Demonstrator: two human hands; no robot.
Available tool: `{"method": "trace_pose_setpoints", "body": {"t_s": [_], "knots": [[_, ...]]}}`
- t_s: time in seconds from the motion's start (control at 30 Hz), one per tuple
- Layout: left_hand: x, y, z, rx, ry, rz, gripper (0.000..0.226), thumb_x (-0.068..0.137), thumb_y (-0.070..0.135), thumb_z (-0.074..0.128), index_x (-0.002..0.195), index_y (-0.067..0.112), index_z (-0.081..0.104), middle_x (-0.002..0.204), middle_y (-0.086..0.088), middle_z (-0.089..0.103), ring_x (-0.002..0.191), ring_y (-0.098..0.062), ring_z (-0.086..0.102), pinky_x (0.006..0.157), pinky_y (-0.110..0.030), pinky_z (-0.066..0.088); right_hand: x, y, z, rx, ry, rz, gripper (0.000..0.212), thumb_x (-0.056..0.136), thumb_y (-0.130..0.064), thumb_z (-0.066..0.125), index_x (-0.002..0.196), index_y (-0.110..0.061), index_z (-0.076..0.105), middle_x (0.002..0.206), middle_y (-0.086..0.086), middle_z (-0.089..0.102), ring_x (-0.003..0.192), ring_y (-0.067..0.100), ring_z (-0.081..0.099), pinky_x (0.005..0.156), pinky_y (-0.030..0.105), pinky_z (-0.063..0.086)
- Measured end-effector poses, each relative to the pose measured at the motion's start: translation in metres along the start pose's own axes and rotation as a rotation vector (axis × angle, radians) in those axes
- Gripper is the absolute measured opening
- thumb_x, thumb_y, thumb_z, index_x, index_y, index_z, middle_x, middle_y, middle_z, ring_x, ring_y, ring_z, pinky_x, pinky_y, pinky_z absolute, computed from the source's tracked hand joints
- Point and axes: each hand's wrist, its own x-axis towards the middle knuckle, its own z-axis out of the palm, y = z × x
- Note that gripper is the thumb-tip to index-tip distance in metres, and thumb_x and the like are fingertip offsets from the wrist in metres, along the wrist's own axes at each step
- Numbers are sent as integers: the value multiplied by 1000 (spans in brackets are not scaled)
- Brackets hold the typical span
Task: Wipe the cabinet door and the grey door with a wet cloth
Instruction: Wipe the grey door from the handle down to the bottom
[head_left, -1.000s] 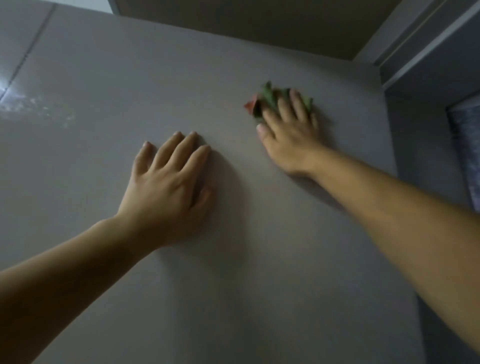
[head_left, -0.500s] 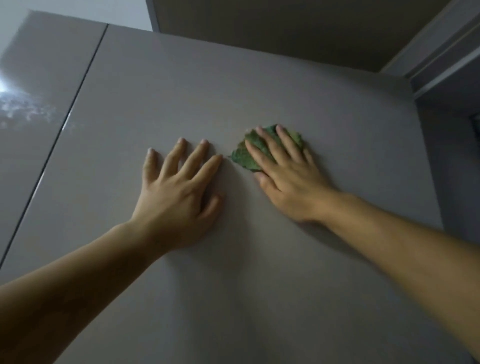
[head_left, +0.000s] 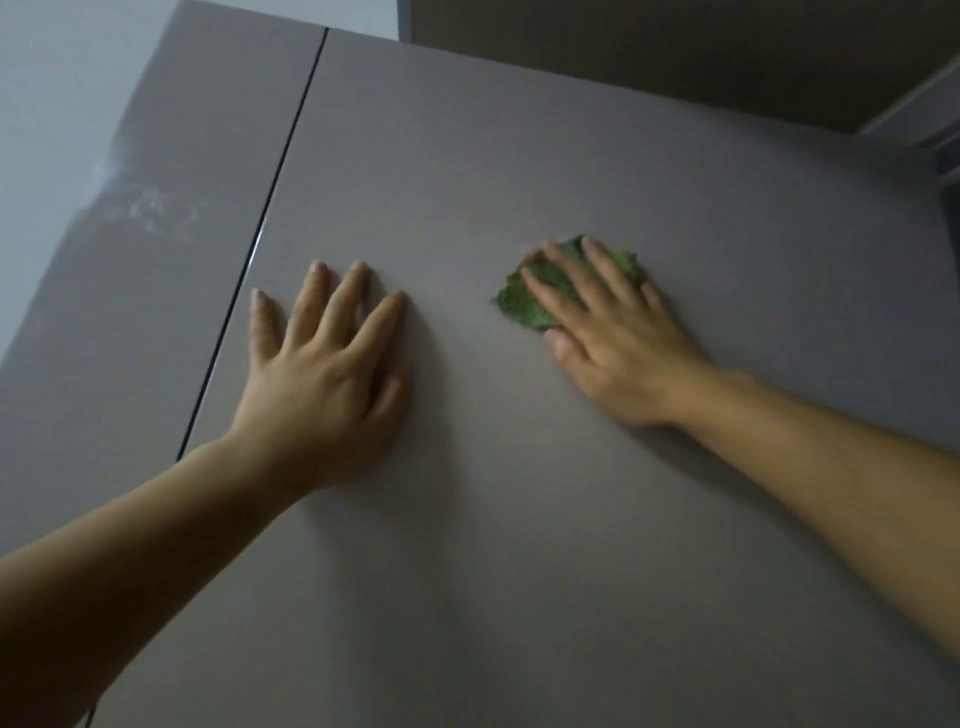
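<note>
Cabinet door (head_left: 519, 156); cloth (head_left: 519, 307) tip leftward

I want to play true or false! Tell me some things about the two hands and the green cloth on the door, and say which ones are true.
1. The right hand presses a crumpled green cloth against the smooth grey-beige cabinet door. True.
2. The left hand holds a cloth too. False: it rests flat and bare on the door.
3. The two hands touch each other. False: bare door shows between them.
4. A thin dark gap runs left of the left hand, beside a neighbouring door panel. True.
5. The cloth covers the whole right hand. False: the hand lies on top of the cloth.
</note>
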Motion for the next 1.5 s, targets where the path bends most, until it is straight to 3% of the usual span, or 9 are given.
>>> {"method": "trace_pose_setpoints", "body": {"t_s": [0.13, 0.3, 0.37, 0.53, 0.77, 1.0, 1.2, 1.4, 1.5], "knots": [[-3, -9, -3, 24, -22, 35, 72, 98, 61, 24, 161, 26, 28, 170, -10, 19, 156, -38, 13, 120, -70, 10, 49, 5, -14, 137, -20, 338, 61, 105, -50, 14, 162, -33, 0, 171, 2, -5, 156, 27, -12, 123, 50, -7], [-7, -24, -11, -2, -46, 103, 77, 95, 62, 22, 163, 25, 21, 171, -8, 13, 158, -33, 7, 123, -65, 12, 15, -58, 1, 25, -22, -57, 73, 91, -58, 3, 161, -37, -1, 170, -9, -10, 156, 23, -13, 122, 48, -2], [-12, -37, -14, -46, -45, 132, 77, 97, 60, 22, 163, 21, 20, 171, -10, 11, 158, -29, 3, 127, -57, 8, 19, -52, -2, 11, -55, -85, 72, 90, -58, 2, 160, -41, -4, 169, -13, -14, 155, 18, -16, 122, 47, 0], [-25, -80, -19, -3, -13, 65, 72, 99, 55, 28, 156, 12, 37, 167, -17, 24, 157, -36, 10, 126, -59, 9, 77, -58, -15, 118, -30, 271, 65, 100, -55, 10, 161, -35, -1, 171, -1, -6, 156, 26, -12, 123, 50, -6], [-49, -118, -27, 12, -47, -31, 70, 100, 58, 21, 156, 19, 35, 166, -16, 24, 157, -37, 12, 125, -61, 9, 47, -132, 1, 20, -73, -215, 71, 93, -56, 9, 161, -38, 1, 170, -10, -9, 156, 22, -11, 122, 48, 0], [-64, -136, -25, -11, -56, 3, 66, 101, 58, 21, 159, 27, 29, 169, -12, 21, 158, -33, 8, 126, -59, 9, 135, -135, -24, 139, -37, 234, 61, 106, -49, 16, 161, -34, -5, 171, -1, -10, 156, 26, -16, 123, 52, -7], [-91, -153, -14, 22, -64, 1, 67, 102, 58, 20, 163, 31, 16, 172, -11, 7, 159, -32, -4, 126, -62, 5, 91, -197, -10, 29, -90, -219, 68, 94, -54, 7, 159, -40, -8, 168, -11, -20, 154, 20, -22, 121, 47, -8], [-94, -161, -14, 25, -62, 15, 66, 101, 56, 26, 163, 32, 19, 172, -8, 10, 159, -32, 1, 125, -61, 12, 193, -173, -36, 120, -55, 169, 59, 106, -49, 15, 159, -40, -8, 169, -6, -16, 155, 22, -18, 123, 52, -8], [-95, -162, -14, 17, -58, 22, 66, 101, 55, 29, 162, 32, 21, 171, -8, 12, 159, -33, 4, 125, -61, 12, 198, -207, -36, 126, -63, 134, 60, 107, -48, 17, 160, -37, -8, 169, -4, -16, 154, 24, -21, 122, 53, -9]]}}
